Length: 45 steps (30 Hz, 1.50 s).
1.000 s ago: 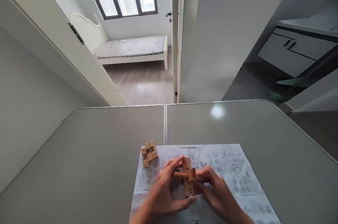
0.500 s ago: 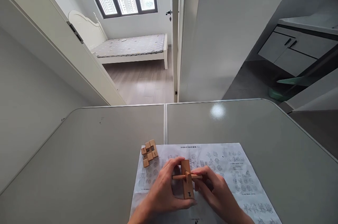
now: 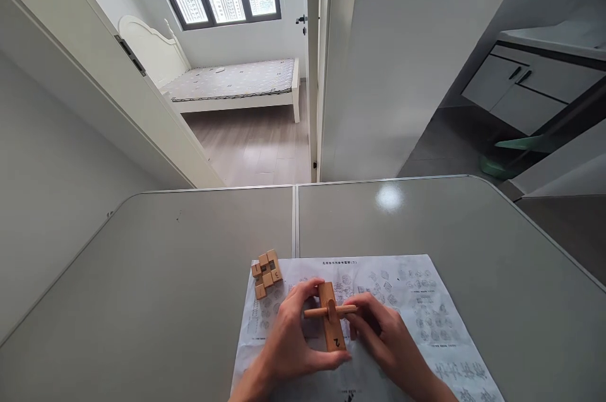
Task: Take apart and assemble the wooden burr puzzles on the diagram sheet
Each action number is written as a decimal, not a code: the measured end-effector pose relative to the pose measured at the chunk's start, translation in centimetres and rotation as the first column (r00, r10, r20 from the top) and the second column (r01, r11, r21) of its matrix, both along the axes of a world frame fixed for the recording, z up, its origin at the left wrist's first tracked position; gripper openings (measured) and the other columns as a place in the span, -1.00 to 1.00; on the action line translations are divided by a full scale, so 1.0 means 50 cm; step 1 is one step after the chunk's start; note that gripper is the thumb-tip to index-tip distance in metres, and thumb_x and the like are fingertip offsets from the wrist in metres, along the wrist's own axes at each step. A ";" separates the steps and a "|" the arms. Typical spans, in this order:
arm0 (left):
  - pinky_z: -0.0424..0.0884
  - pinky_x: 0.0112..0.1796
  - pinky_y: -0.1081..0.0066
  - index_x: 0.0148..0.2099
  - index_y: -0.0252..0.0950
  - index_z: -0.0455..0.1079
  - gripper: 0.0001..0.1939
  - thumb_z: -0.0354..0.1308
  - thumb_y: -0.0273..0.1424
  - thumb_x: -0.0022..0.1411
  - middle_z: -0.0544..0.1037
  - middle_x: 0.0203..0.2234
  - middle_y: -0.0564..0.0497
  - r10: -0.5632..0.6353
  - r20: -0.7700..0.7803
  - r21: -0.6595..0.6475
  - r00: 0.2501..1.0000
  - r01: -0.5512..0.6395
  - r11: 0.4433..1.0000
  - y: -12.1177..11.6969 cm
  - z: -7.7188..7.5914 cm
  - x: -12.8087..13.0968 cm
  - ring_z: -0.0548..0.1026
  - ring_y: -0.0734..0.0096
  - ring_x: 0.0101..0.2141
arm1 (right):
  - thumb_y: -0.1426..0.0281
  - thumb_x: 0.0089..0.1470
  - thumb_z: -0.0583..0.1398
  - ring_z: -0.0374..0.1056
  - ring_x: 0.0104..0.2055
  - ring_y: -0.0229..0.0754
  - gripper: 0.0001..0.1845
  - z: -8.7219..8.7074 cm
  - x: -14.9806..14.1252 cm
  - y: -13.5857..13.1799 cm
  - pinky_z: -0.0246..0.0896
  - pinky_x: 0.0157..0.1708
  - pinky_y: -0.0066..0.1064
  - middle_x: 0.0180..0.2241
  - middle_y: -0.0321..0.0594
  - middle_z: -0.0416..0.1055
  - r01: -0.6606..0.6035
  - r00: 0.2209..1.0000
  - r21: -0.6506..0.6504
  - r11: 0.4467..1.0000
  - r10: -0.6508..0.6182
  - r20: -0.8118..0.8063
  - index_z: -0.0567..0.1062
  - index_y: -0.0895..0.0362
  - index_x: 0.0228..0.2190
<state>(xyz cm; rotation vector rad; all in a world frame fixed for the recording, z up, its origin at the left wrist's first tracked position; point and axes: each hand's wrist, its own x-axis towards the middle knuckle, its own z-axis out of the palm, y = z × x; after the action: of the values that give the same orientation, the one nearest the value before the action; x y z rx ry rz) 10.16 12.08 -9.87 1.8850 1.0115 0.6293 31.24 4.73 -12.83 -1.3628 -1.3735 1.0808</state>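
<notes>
My left hand (image 3: 291,342) grips a wooden puzzle block (image 3: 334,334) marked "2", fingers at its far end and thumb at its near end. A thin wooden rod (image 3: 315,313) lies crosswise over the block, and a rounded wooden peg (image 3: 331,308) sticks up at the crossing. My right hand (image 3: 386,332) is closed, its thumb and fingers bent together at the rod's right end; its palm is hidden. Beneath both hands lies a white printed sheet (image 3: 379,383) with small puzzle drawings.
An assembled cluster of small numbered wooden blocks (image 3: 266,274) rests at the sheet's upper left corner. The grey table (image 3: 189,276) has a seam (image 3: 295,219) down its middle. Past its far edge are a doorway with a bed (image 3: 237,80) and, at right, a white cabinet (image 3: 516,83).
A small notched wooden piece that sat on the rod at the block's middle no longer shows there. The rod's right part and the upright peg have come into view. Both hands keep nearly the same place.
</notes>
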 end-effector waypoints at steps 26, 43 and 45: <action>0.57 -0.01 0.12 0.37 -0.08 0.17 0.11 0.65 -0.19 -0.17 0.60 0.00 -0.08 -0.090 0.047 0.291 0.995 0.073 0.954 -0.003 -0.015 -0.003 0.60 0.07 -0.09 | 0.36 0.39 0.12 0.34 -0.39 -0.20 -0.87 0.020 -0.004 0.004 0.29 -0.41 -0.38 -0.01 -0.13 0.45 -0.107 0.989 0.073 0.992 0.099 0.112 0.48 0.00 -0.11; 0.58 0.03 0.15 0.49 -0.02 0.10 0.21 0.59 0.05 -0.10 0.51 0.00 -0.09 -0.168 -0.042 0.217 0.985 0.173 0.961 -0.008 -0.013 -0.007 0.58 0.07 -0.05 | -0.01 0.36 0.22 0.32 -0.47 -0.24 -0.59 0.021 0.012 0.003 0.22 -0.41 -0.38 -0.40 -0.29 0.46 -0.063 0.964 -0.195 0.979 0.010 -0.264 0.47 0.10 -0.23; 0.60 0.00 0.18 0.48 0.00 0.13 0.18 0.58 0.07 -0.09 0.51 -0.03 -0.07 -0.172 -0.007 0.188 0.985 0.170 0.967 -0.006 -0.013 -0.008 0.58 0.09 -0.06 | -0.03 0.33 0.24 0.31 -0.47 -0.24 -0.57 0.023 0.014 0.004 0.21 -0.41 -0.38 -0.42 -0.29 0.45 -0.043 0.954 -0.212 0.976 -0.023 -0.298 0.48 0.10 -0.24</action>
<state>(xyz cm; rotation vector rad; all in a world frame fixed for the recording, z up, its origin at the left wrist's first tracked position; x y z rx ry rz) 9.77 11.79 -10.52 2.1065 0.7949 0.6499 31.93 4.94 -11.66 -1.2804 -1.0651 1.4145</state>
